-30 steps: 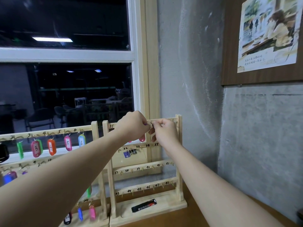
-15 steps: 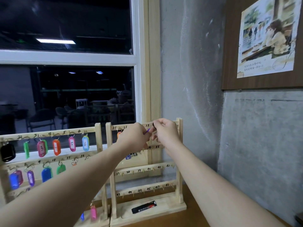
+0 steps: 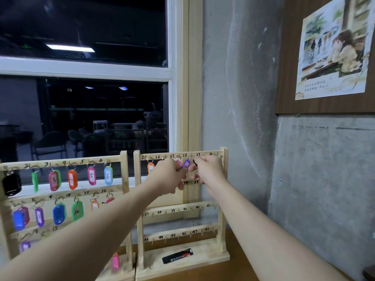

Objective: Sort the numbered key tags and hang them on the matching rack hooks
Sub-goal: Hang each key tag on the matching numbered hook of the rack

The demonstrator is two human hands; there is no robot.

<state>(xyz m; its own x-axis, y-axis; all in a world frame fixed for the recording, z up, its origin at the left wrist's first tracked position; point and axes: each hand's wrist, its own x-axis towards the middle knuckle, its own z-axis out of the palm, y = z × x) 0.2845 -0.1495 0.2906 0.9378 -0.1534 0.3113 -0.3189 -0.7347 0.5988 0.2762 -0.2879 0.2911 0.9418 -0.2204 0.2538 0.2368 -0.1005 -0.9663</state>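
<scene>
Two wooden racks with numbered hooks stand side by side. Both my hands are at the top rail of the right rack (image 3: pixel 223 179), under the numbers 28 and 29. A purple key tag (image 3: pixel 185 165) hangs there by its ring, and my left hand (image 3: pixel 169 176) pinches its lower end. My right hand (image 3: pixel 210 170) pinches a small dark thing, seemingly a black key tag (image 3: pixel 195 162), just right of the purple one. An orange tag (image 3: pixel 150 167) hangs under 25. A pink tag (image 3: pixel 179 163) shows partly behind my left fingers.
The left rack (image 3: pixel 124 175) carries several coloured tags on its rows. A black and red stick-shaped object (image 3: pixel 177 256) lies on the right rack's base. A window is behind the racks, a concrete wall to the right, and a wooden tabletop (image 3: pixel 233 268) below.
The purple tag, earlier hidden between my fingers, now hangs in plain sight from the top rail. My hands have drawn slightly apart, and the view has tilted down a little.
</scene>
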